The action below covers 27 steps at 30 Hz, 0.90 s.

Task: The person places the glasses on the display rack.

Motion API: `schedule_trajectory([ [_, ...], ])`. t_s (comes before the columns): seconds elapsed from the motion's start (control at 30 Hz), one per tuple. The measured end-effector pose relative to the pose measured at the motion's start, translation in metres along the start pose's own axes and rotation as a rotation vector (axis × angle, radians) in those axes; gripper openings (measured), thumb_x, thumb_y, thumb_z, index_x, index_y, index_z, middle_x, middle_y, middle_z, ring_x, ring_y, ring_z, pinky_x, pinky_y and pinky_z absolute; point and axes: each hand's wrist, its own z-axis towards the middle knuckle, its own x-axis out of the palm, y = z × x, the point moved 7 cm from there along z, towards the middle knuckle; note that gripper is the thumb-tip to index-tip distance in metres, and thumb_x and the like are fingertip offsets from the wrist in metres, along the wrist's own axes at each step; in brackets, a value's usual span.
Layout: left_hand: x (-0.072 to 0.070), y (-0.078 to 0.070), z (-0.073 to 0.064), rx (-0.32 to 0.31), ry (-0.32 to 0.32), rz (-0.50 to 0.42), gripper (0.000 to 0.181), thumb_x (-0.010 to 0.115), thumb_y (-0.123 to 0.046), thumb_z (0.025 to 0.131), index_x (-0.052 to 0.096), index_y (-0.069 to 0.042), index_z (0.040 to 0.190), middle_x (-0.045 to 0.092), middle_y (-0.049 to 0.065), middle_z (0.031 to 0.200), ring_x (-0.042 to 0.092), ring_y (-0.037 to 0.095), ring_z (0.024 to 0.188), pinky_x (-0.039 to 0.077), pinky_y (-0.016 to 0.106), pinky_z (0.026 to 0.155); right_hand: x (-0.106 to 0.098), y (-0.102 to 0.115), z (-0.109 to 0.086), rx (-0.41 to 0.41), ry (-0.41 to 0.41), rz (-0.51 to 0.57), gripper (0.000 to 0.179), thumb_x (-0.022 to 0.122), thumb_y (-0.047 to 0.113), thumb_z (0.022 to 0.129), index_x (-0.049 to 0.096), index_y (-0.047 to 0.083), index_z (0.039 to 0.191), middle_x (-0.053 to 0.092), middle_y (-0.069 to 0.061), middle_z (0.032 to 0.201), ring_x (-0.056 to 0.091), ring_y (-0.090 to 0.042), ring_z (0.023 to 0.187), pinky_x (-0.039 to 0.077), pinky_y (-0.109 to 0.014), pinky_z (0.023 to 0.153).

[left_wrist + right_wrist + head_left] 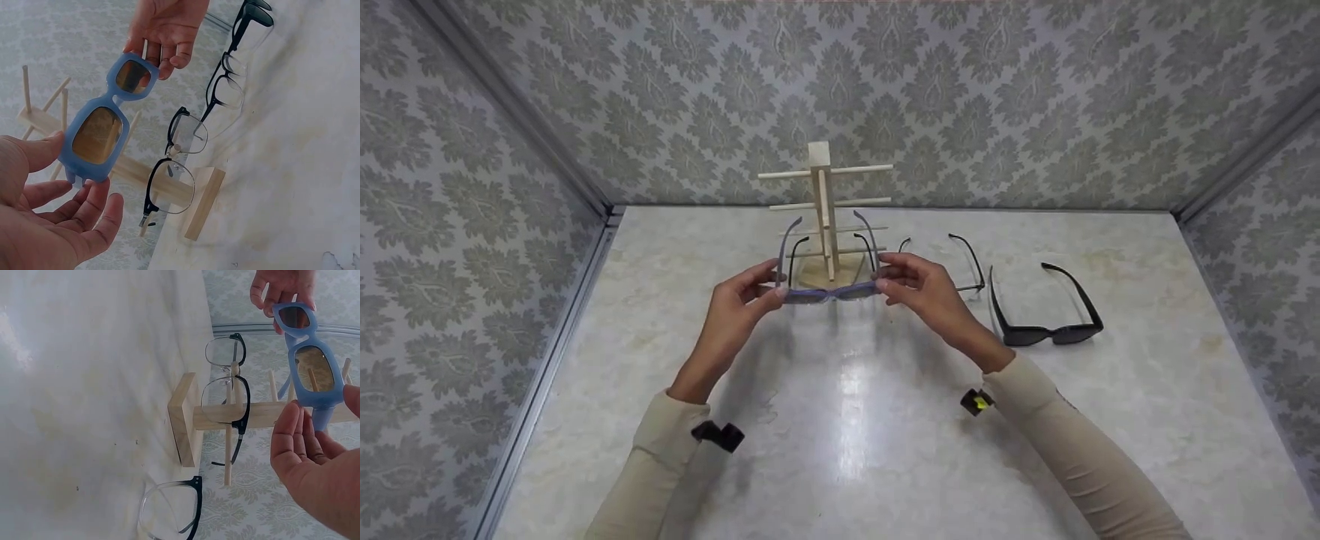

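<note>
Blue-framed sunglasses with brownish lenses are held level in front of a wooden glasses stand, temples pointing toward it. My left hand pinches their left hinge corner between thumb and fingers. At the opposite corner my right hand grips the frame the same way. Below the sunglasses, black half-rim eyeglasses sit on the lowest pegs of the stand. In the right wrist view the sunglasses are beside the upright post, above those eyeglasses; whether they touch a peg I cannot tell.
Another pair of half-rim eyeglasses rests on the marbled table, just right of the stand. Farther right lie black sunglasses. Patterned walls enclose the table at the back and sides. Upper pegs stick out from the post.
</note>
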Motion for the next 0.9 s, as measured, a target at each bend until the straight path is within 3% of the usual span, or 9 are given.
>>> schedule_trajectory([
  [0.3,0.0,-0.002,0.008,0.024,-0.013,-0.07,0.053,0.074,-0.011,0.107,0.059,0.004,0.156,0.067,0.029,0.141,0.072,0.021,0.114,0.062,0.027,0.092,-0.003,0.001,0.011,0.02,-0.012,0.031,0.05,0.071,0.011,0.109,0.057,-0.006,0.154,0.07,-0.022,0.135,0.073,-0.021,0.113,0.064,-0.037,0.091],
  [0.43,-0.001,-0.002,0.013,0.022,-0.017,-0.09,0.054,0.074,-0.01,0.107,0.058,0.004,0.156,0.066,0.03,0.143,0.072,0.023,0.117,0.063,0.029,0.094,-0.006,0.001,0.018,0.03,-0.03,0.047,0.048,0.071,0.012,0.109,0.059,-0.004,0.153,0.07,-0.019,0.133,0.073,-0.022,0.113,0.064,-0.042,0.093],
  [0.67,-0.004,0.0,0.02,-0.014,-0.044,-0.07,0.052,0.073,-0.013,0.108,0.059,0.003,0.155,0.068,0.024,0.14,0.071,0.025,0.118,0.063,0.032,0.097,-0.004,0.0,0.026,0.047,-0.033,0.074,0.05,0.071,0.014,0.11,0.058,-0.006,0.153,0.07,-0.018,0.133,0.072,-0.022,0.113,0.064,-0.034,0.09],
  [0.9,-0.003,0.004,0.028,-0.051,-0.046,-0.073,0.05,0.072,-0.016,0.109,0.061,0.0,0.155,0.068,0.022,0.14,0.071,0.025,0.117,0.063,0.034,0.097,-0.006,-0.002,0.031,0.063,-0.052,0.072,0.048,0.071,0.015,0.11,0.06,-0.004,0.153,0.07,-0.017,0.132,0.071,-0.022,0.11,0.064,-0.039,0.091],
])
